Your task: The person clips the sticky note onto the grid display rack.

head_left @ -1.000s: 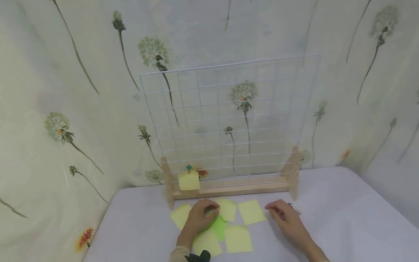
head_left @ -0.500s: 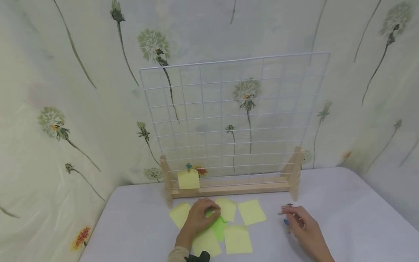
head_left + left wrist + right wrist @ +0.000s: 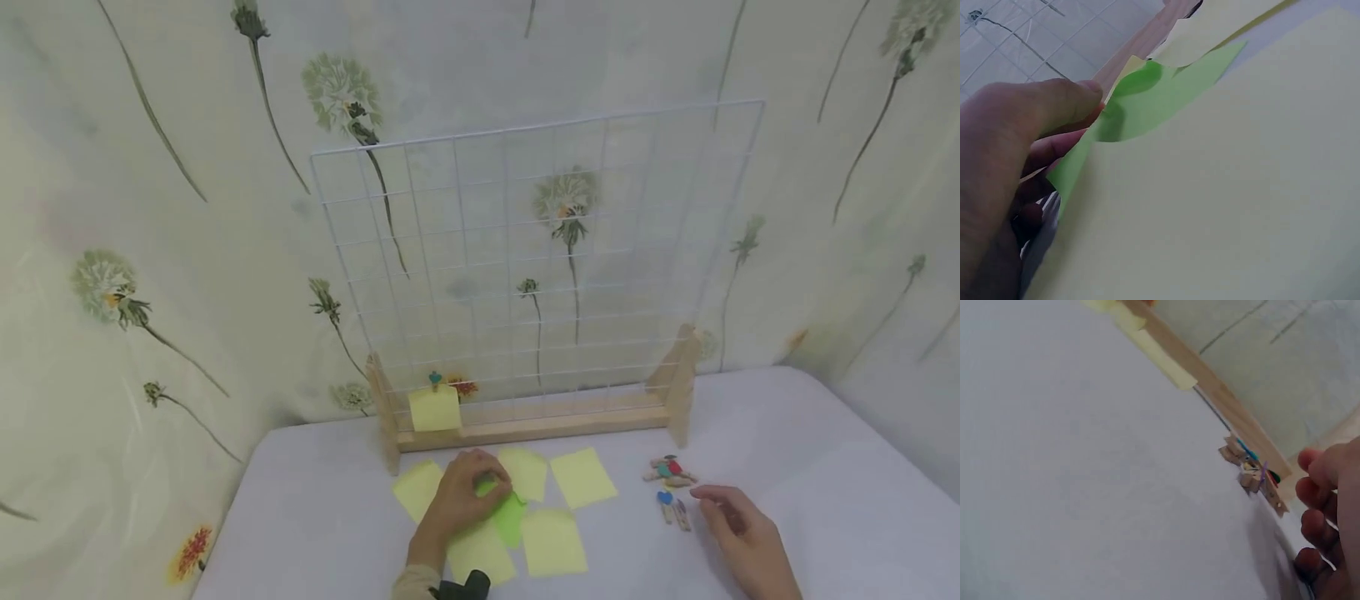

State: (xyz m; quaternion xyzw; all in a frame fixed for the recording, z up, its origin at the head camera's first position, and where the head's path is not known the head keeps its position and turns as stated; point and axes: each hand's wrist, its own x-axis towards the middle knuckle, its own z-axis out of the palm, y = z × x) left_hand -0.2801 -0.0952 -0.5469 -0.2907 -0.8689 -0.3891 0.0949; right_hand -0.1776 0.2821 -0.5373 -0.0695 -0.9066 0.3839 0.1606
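Where a white wire grid (image 3: 507,250) rises from a pale wooden stand (image 3: 540,427), the right hand (image 3: 742,533) is to the stand's front right, fingers loosely curled, gripping nothing; the left hand (image 3: 462,496), before the stand's left half, pinches a bent green paper note (image 3: 511,522) among square yellow notes (image 3: 553,542); small colour-topped wooden clips (image 3: 664,471) lie before the stand's right end.

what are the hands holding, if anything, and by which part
The left hand pinches a bent, bright green paper note by one edge. The right hand shows nothing held.
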